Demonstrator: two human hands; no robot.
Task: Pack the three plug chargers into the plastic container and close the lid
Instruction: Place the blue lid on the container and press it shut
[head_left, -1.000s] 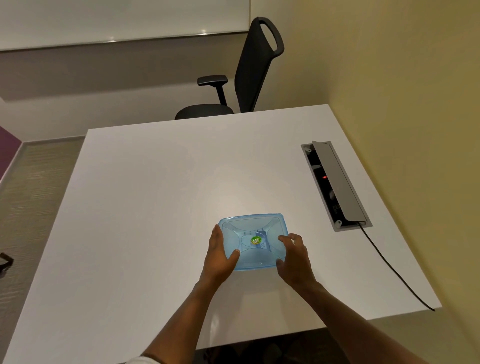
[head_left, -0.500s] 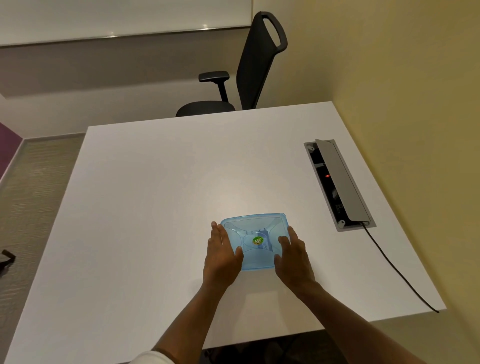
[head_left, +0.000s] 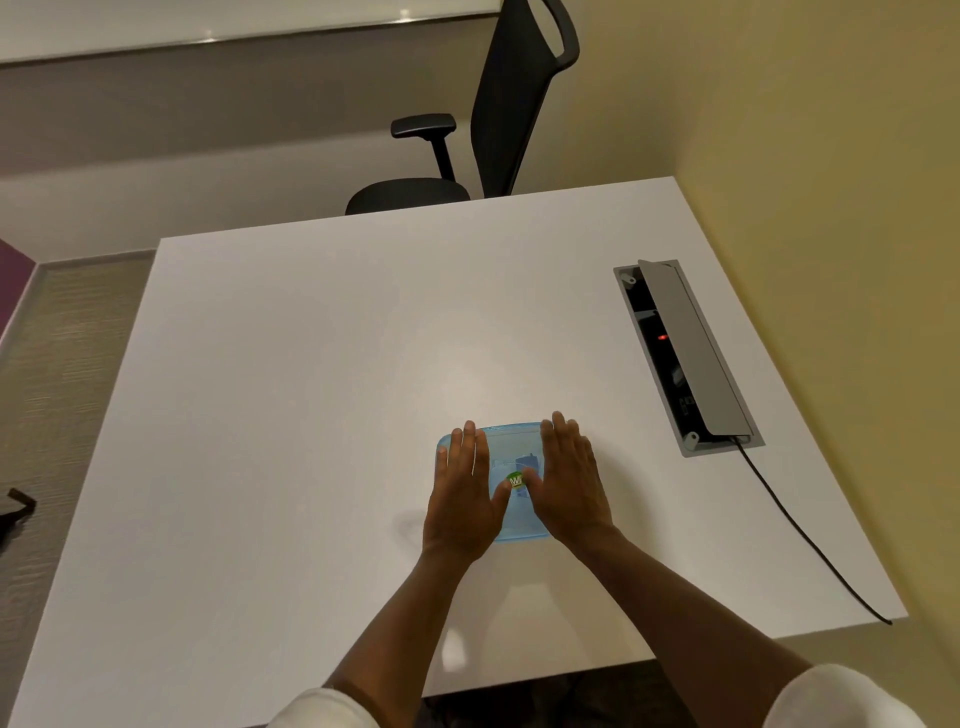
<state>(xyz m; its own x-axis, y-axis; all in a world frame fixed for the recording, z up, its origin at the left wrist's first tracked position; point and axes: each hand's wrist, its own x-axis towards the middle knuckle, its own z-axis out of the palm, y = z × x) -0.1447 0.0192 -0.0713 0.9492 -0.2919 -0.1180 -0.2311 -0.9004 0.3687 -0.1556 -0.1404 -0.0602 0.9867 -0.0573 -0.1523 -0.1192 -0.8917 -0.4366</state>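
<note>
A blue translucent plastic container (head_left: 513, 451) with its lid on stands on the white table (head_left: 311, 389), near the front edge. A green round sticker (head_left: 516, 480) marks the lid's middle. My left hand (head_left: 464, 499) lies flat on the left half of the lid, fingers stretched forward. Flat on the right half lies my right hand (head_left: 569, 483). Neither hand grips anything. A dark shape, perhaps a charger (head_left: 527, 461), shows faintly through the lid; the rest of the contents are hidden.
A grey power socket box (head_left: 685, 358) with its flap raised is set into the table at the right. From it a black cable (head_left: 810, 540) runs to the front right corner. A black office chair (head_left: 514, 104) stands behind the table.
Both hands slid from the container's near corners up onto the lid and now lie flat over it. The container stayed where it was.
</note>
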